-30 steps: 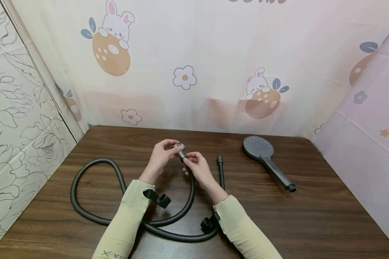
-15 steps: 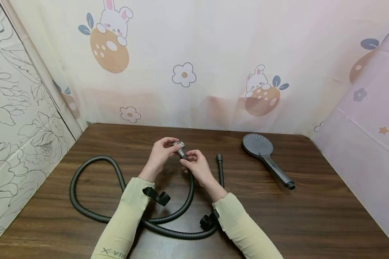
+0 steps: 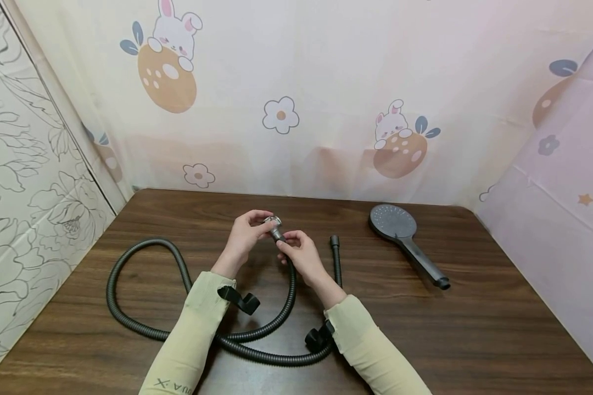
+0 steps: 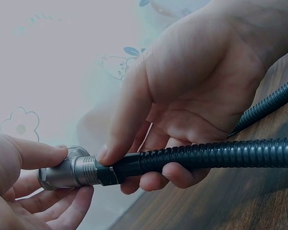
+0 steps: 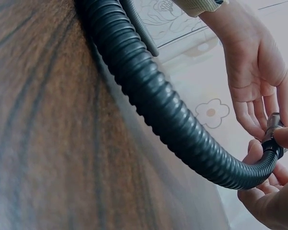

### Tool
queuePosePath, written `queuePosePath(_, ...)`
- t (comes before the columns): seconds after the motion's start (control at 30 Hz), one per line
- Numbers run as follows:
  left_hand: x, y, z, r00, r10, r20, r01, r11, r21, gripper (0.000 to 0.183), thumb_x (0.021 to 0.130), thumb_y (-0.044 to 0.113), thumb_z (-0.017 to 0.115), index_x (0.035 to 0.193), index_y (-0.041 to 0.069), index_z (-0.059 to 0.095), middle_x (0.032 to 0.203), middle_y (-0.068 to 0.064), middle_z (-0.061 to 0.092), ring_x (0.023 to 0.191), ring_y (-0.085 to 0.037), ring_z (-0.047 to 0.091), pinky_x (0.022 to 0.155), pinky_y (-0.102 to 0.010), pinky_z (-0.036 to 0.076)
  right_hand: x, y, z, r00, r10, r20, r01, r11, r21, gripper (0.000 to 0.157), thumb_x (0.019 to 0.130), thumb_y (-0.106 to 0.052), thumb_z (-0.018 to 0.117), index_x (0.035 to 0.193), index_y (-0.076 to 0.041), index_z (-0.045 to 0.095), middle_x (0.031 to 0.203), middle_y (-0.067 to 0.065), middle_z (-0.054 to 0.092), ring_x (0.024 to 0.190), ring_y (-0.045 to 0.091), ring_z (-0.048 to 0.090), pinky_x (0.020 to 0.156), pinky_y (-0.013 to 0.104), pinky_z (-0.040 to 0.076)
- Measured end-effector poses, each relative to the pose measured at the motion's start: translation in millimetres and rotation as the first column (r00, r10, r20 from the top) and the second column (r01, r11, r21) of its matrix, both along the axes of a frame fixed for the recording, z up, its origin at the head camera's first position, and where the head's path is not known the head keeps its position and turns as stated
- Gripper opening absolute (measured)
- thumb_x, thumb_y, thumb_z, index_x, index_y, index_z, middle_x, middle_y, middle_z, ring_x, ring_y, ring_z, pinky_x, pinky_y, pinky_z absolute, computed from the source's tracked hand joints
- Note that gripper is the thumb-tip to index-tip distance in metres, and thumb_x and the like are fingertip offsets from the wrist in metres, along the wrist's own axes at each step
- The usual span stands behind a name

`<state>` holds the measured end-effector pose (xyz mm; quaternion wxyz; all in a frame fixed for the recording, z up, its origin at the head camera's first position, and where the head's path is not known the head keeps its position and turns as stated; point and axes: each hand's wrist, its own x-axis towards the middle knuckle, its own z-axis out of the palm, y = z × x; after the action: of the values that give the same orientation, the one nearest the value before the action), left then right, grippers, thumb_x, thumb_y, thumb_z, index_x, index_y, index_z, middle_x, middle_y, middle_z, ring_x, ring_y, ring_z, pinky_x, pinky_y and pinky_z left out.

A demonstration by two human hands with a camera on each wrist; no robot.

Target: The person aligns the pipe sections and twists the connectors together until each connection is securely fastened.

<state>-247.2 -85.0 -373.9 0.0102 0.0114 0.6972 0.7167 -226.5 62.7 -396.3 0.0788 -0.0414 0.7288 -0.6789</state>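
Note:
My left hand pinches a silver metal threaded fitting between thumb and fingers, raised over the far middle of the table. The thumb and fingers of my right hand grip the black end nut of a dark ribbed shower hose. In the left wrist view, the nut meets the fitting's end, and several threads show beside it. From there the hose curves down to the table, crosses itself and loops left. Its other end lies right of my right hand.
A grey hand shower lies at the back right of the brown wooden table, handle towards the front right. Behind the table hangs a printed curtain. A floral panel stands on the left.
My right thumb and fingers shift slightly around the hose's end nut. The left hand keeps its hold on the fitting in nearly the same place. The head view tilts a little.

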Motion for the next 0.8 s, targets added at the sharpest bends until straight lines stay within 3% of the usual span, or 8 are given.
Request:
queuePosePath(0.37, -0.3, -0.7, -0.4, 1.000, 0.002, -0.004, -0.002, 1.000, -0.012, 0.029, 0.085, 0.011, 0.064, 0.111, 0.000, 0.059, 0.105, -0.013, 0.054, 0.086, -0.017, 0.059, 0.089, -0.046, 0.047, 1.2, 1.3, 4.9, 1.000, 0.028, 0.014, -0.027, 0.999, -0.020, 0.030, 0.089, -0.008, 0.057, 0.113, 0.004, 0.044, 0.102, 0.024, 0.058, 0.065, 0.013, 0.059, 0.059, 0.026, 0.051)
queuePosePath(0.6, 0.0, -0.8, -0.6, 1.000, 0.010, 0.000, -0.010, 1.000, -0.026, 0.028, 0.084, 0.011, 0.064, 0.110, 0.002, 0.060, 0.104, -0.013, 0.055, 0.085, -0.016, 0.059, 0.084, -0.041, 0.050, 14.6, -1.0, 24.0, 1.000, 0.022, -0.007, -0.022, 1.000, 0.021, 0.032, 0.084, 0.000, 0.061, 0.110, 0.005, 0.045, 0.095, 0.018, 0.059, 0.068, 0.015, 0.058, 0.060, 0.028, 0.050)
queuePosePath(0.8, 0.6, -1.2, 0.9, 1.000, 0.004, 0.001, -0.004, 1.000, -0.018, 0.029, 0.084, 0.012, 0.064, 0.111, 0.001, 0.059, 0.105, -0.014, 0.055, 0.085, -0.015, 0.059, 0.083, -0.038, 0.051, 15.0, -0.9, 24.4, 1.000, 0.023, -0.002, -0.023, 1.000, 0.020, 0.027, 0.087, -0.004, 0.058, 0.109, 0.005, 0.046, 0.094, 0.018, 0.059, 0.074, 0.023, 0.062, 0.064, 0.031, 0.052)
